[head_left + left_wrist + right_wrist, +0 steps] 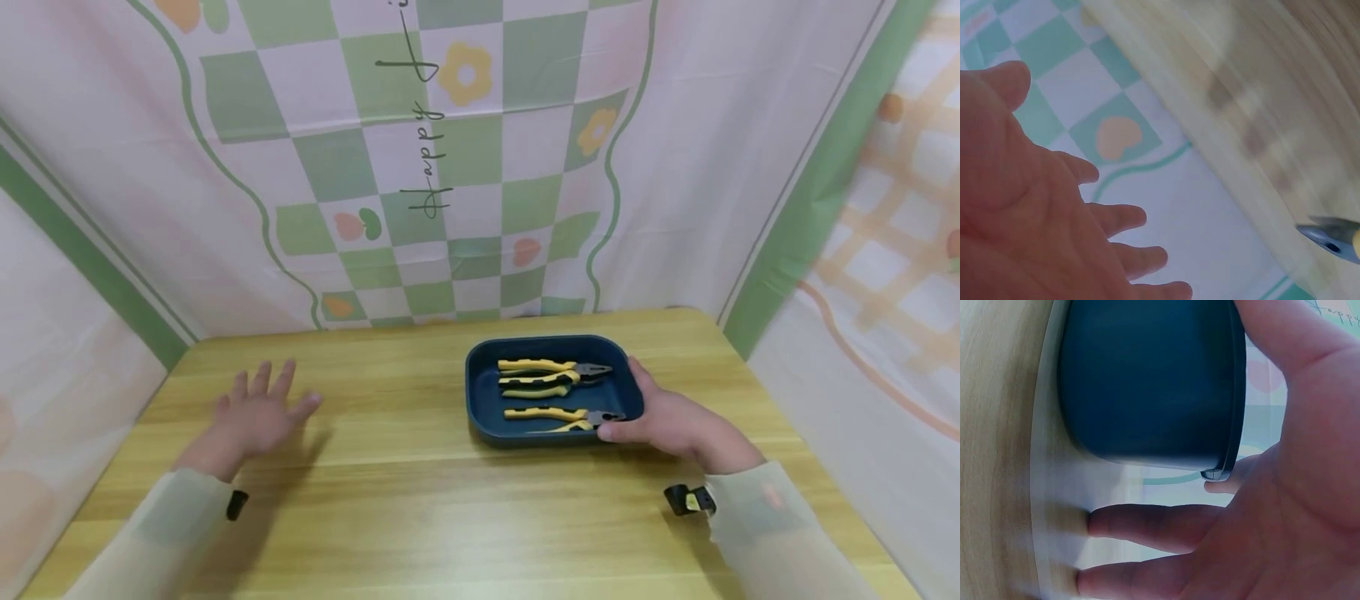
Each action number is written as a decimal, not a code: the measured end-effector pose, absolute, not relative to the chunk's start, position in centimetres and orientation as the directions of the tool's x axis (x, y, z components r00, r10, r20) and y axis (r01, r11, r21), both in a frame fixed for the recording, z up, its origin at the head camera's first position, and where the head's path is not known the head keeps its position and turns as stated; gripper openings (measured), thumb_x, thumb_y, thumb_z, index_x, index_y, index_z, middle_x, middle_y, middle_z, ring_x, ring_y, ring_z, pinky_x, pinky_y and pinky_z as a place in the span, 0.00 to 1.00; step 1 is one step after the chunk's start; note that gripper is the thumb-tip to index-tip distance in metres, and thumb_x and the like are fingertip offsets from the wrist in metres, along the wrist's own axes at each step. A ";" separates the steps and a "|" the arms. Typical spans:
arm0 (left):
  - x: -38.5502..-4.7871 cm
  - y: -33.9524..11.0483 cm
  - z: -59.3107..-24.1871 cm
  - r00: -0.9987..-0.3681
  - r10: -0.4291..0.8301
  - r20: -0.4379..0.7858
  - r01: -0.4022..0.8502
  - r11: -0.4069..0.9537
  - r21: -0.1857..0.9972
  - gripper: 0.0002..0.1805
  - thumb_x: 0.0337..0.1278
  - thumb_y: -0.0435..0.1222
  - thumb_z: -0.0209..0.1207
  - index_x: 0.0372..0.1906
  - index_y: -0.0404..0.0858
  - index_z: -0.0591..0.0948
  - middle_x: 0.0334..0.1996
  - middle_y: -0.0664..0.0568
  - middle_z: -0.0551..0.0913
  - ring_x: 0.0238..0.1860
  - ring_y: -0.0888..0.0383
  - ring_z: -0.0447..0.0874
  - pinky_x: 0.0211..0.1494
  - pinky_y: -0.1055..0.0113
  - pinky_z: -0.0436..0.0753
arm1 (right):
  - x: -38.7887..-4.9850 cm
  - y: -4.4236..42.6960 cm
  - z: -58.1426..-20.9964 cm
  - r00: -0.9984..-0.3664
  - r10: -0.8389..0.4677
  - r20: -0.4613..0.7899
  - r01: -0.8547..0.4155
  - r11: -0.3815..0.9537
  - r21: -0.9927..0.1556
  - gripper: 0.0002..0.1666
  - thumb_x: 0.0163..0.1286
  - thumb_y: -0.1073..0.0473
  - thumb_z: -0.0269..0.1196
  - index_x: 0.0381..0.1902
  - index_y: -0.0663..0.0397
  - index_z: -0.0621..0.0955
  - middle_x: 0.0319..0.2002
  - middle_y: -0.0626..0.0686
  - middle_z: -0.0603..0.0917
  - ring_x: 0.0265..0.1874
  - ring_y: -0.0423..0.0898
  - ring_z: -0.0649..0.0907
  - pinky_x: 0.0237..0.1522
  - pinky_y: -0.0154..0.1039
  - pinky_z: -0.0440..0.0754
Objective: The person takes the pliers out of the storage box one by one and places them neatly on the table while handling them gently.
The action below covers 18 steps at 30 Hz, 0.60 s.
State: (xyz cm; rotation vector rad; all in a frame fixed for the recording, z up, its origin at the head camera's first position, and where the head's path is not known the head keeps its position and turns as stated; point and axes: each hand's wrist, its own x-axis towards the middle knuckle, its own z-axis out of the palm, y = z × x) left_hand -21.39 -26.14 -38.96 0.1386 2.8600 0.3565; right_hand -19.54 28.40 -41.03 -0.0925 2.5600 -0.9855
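A dark blue box (pixel 487 408) with rounded corners stands on the wooden table, right of the middle. Pliers (pixel 546 413) with yellow and black handles lie inside it, heads pointing right. My right hand (pixel 663 421) grips the box's right end, thumb at the near corner and fingers towards the far side. In the right wrist view two of its fingers (pixel 1154 526) stretch below the box towards the table. My left hand (pixel 255 421) is above the table's left part, fingers spread, holding nothing. At the left wrist view's right edge shows a pliers' tip (pixel 1329 236).
The wooden table (pixel 390 500) has its far edge against a hanging cloth (pixel 480 275) with green and white checks. More cloth hangs at the left and right sides. A small black device (pixel 686 500) sits at the right sleeve.
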 end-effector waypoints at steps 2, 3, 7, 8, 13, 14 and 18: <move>-21.4 -25.3 -38.8 -0.963 0.141 -0.232 0.082 0.965 0.248 0.56 0.63 0.73 0.32 0.79 0.37 0.38 0.73 0.24 0.32 0.67 0.18 0.25 0.56 0.19 0.36 | -19.5 28.4 -41.0 -0.919 -0.200 -0.340 0.082 0.745 -0.662 0.79 0.57 0.34 0.72 0.77 0.57 0.28 0.71 0.80 0.49 0.65 0.76 0.61 0.62 0.69 0.61; -21.4 -24.9 -38.7 -0.962 0.147 -0.229 0.089 0.965 0.248 0.56 0.63 0.73 0.33 0.79 0.38 0.37 0.74 0.25 0.32 0.68 0.18 0.25 0.55 0.19 0.36 | -19.5 28.4 -41.0 -0.919 -0.200 -0.340 0.082 0.746 -0.660 0.79 0.57 0.34 0.72 0.77 0.57 0.28 0.71 0.80 0.49 0.65 0.76 0.62 0.62 0.69 0.61; -21.6 -23.5 -38.3 -0.963 0.169 -0.212 0.114 0.962 0.247 0.57 0.59 0.76 0.34 0.80 0.41 0.37 0.75 0.29 0.31 0.69 0.20 0.25 0.53 0.17 0.39 | -19.4 28.3 -40.9 -0.920 -0.200 -0.337 0.080 0.746 -0.661 0.79 0.57 0.34 0.72 0.77 0.57 0.27 0.71 0.80 0.48 0.65 0.76 0.61 0.62 0.70 0.60; -21.7 -23.2 -38.2 -0.963 0.179 -0.203 0.126 0.960 0.249 0.58 0.59 0.76 0.35 0.80 0.41 0.38 0.76 0.29 0.31 0.70 0.21 0.25 0.53 0.17 0.40 | -19.4 28.3 -40.9 -0.920 -0.200 -0.336 0.079 0.746 -0.661 0.79 0.57 0.34 0.72 0.77 0.57 0.27 0.71 0.80 0.48 0.65 0.76 0.62 0.62 0.70 0.60; -22.2 -21.9 -37.7 -0.954 0.255 -0.159 0.192 0.924 0.330 0.58 0.60 0.71 0.49 0.80 0.38 0.42 0.76 0.29 0.36 0.72 0.24 0.30 0.61 0.22 0.44 | -19.5 28.3 -40.9 -0.921 -0.203 -0.334 0.077 0.745 -0.663 0.79 0.57 0.34 0.72 0.77 0.57 0.27 0.71 0.80 0.48 0.65 0.76 0.61 0.62 0.69 0.61; -22.3 -21.6 -37.6 -0.950 0.274 -0.148 0.209 0.913 0.350 0.57 0.61 0.68 0.53 0.80 0.37 0.43 0.76 0.29 0.38 0.72 0.25 0.32 0.62 0.24 0.45 | -19.5 28.3 -40.9 -0.921 -0.203 -0.333 0.075 0.745 -0.663 0.79 0.57 0.34 0.72 0.77 0.57 0.27 0.71 0.80 0.48 0.65 0.76 0.61 0.62 0.69 0.61; -22.9 -20.3 -37.3 -0.941 0.322 -0.103 0.258 0.881 0.397 0.54 0.61 0.55 0.64 0.79 0.35 0.47 0.76 0.29 0.44 0.73 0.29 0.44 0.67 0.33 0.55 | -19.4 28.3 -40.9 -0.922 -0.200 -0.331 0.075 0.747 -0.660 0.79 0.57 0.34 0.72 0.77 0.58 0.28 0.71 0.80 0.48 0.65 0.77 0.61 0.62 0.70 0.60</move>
